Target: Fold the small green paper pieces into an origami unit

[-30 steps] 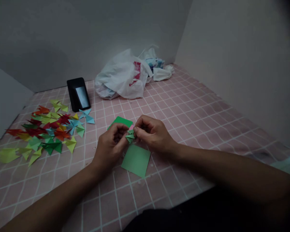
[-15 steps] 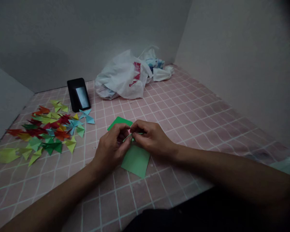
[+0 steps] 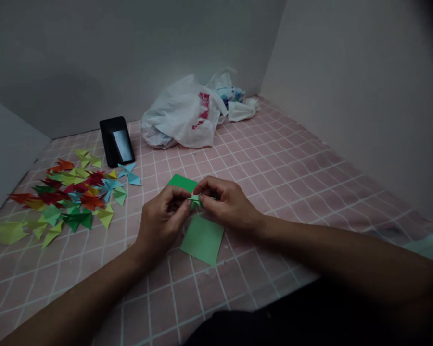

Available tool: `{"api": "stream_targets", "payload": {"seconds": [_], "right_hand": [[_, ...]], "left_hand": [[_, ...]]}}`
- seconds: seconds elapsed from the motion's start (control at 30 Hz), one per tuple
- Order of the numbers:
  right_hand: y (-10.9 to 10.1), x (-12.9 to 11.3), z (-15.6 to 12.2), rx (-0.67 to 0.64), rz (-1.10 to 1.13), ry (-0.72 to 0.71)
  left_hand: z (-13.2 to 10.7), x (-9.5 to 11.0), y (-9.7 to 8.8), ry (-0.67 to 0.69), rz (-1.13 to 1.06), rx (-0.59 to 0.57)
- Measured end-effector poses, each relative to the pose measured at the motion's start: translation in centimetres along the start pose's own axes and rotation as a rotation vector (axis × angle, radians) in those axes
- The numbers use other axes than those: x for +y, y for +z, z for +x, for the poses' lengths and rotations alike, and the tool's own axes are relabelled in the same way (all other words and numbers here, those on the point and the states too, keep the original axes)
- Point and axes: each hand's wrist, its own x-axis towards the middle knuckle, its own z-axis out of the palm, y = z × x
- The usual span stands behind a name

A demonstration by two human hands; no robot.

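My left hand (image 3: 162, 218) and my right hand (image 3: 225, 202) meet over the pink checked table (image 3: 292, 158), both pinching a small folded piece of light green paper (image 3: 195, 201) between their fingertips. Directly below the hands lies a flat square sheet of green paper (image 3: 203, 239). A darker green sheet (image 3: 182, 182) shows just behind the hands, partly hidden by my fingers.
A heap of several folded paper pieces (image 3: 63, 194) in red, yellow, green and blue covers the left side. A black phone (image 3: 117, 140) leans against the back wall. White plastic bags (image 3: 187, 115) sit at the back corner. Walls close in on left, back and right.
Both hands kept working the small green piece: they closed over it half a second ago, and now it shows again between the fingertips. The hands barely shifted.
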Motion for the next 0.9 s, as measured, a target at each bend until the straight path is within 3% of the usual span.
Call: {"api": "stream_targets", "payload": {"seconds": [0.57,0.9], "right_hand": [[0.0,0.0,0.1,-0.035,-0.024,0.022],[0.0,-0.3,-0.1,-0.092,0.153,0.136]], "left_hand": [[-0.3,0.0,0.0,-0.029,-0.059,0.012],[0.2,1.1,-0.3,-0.154,-0.108,-0.024]]}}
